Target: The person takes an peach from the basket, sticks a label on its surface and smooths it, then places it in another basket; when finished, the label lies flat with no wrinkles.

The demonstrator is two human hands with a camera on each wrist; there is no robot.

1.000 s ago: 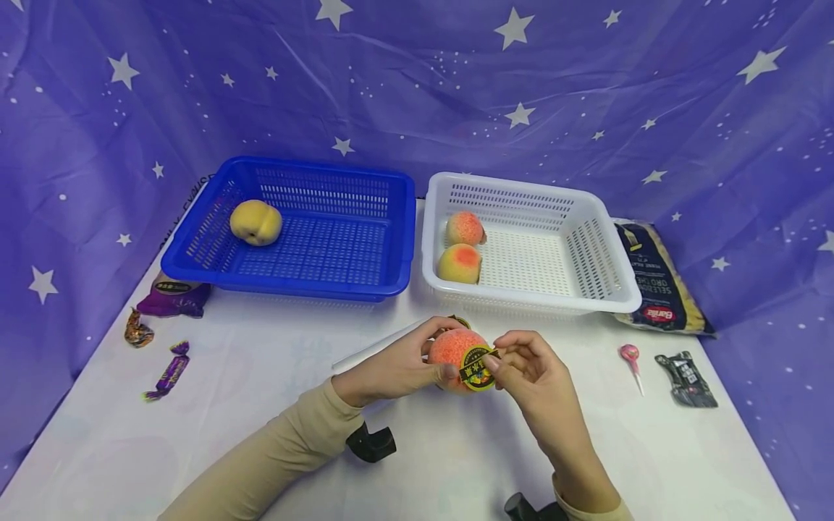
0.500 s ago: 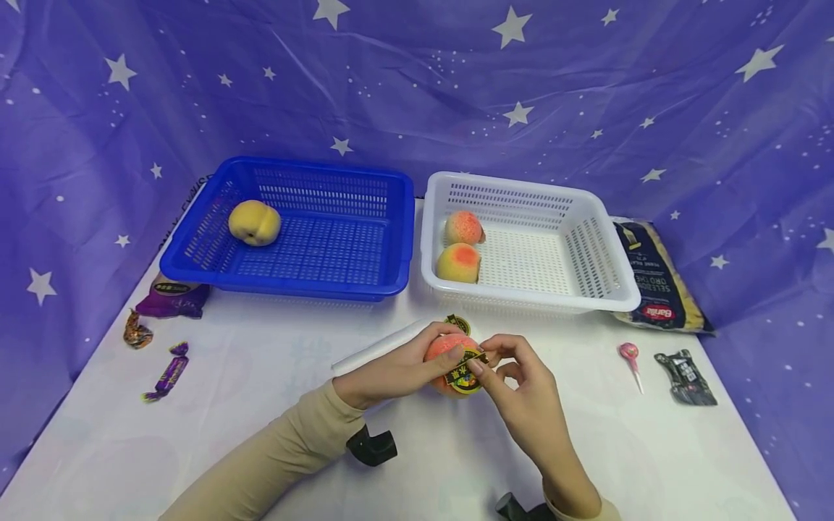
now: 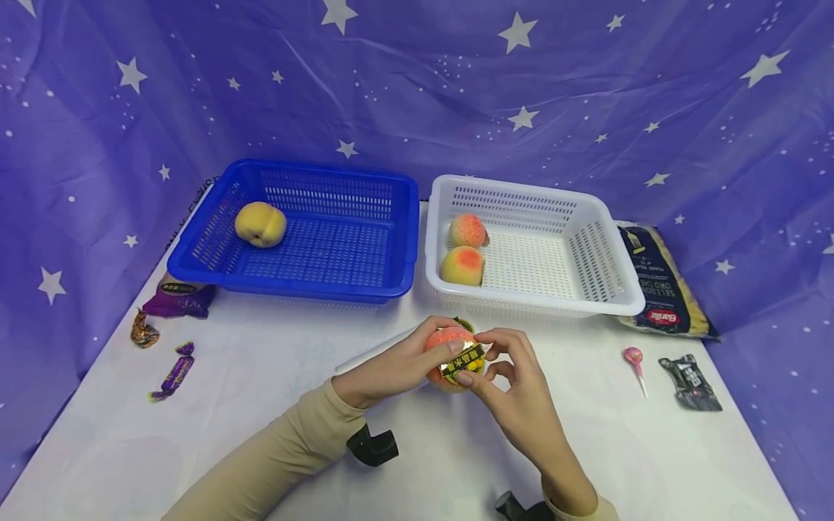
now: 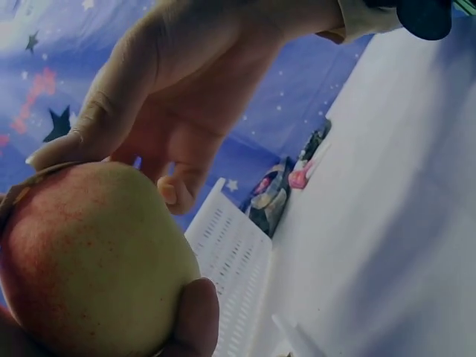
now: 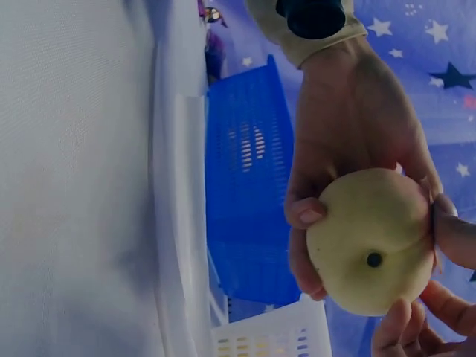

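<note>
A reddish-yellow peach (image 3: 444,334) is held off the table at the front middle. My left hand (image 3: 397,367) grips it from the left, the thumb lying against a round black-and-gold sticker (image 3: 470,359) on its near face. My right hand (image 3: 517,394) is at the peach's right side, thumb at the sticker's lower edge and forefinger near its upper right. In the right wrist view the yellow underside of the peach (image 5: 364,223) shows a dark hole, with right-hand fingers touching it. Part of the sticker's edge stands slightly away from the peach (image 4: 111,260) in the left wrist view.
Behind stand a blue basket (image 3: 339,250) with a yellow peach (image 3: 260,224) and a white basket (image 3: 528,264) with two red-tinged peaches. Wrapped candies (image 3: 174,373) lie left; a lollipop (image 3: 633,356), a black packet (image 3: 691,383) and a pasta bag (image 3: 671,289) lie right. A white roll (image 3: 371,352) lies behind the left hand.
The right hand has moved left, from pinching the sticker's raised right end to lying close against the peach. The left thumb has come onto the sticker, which now lies flatter.
</note>
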